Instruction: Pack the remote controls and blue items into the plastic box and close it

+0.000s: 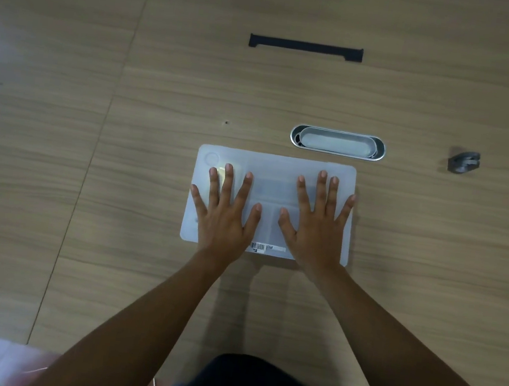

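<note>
A translucent white plastic box (277,166) lies on the wooden table with its lid on. A barcode sticker (267,248) sits at the lid's near edge. My left hand (226,212) rests flat on the left half of the lid with fingers spread. Flat on the right half lies my right hand (319,222), fingers spread too. Neither hand holds anything. Faint pale shapes show through the lid; no remote controls or blue items are visible outside the box.
An oval metal cable grommet (337,142) is set into the table just behind the box. A black bar (306,47) lies farther back. A small grey metal object (463,161) sits at the right. A table seam (88,164) runs down the left.
</note>
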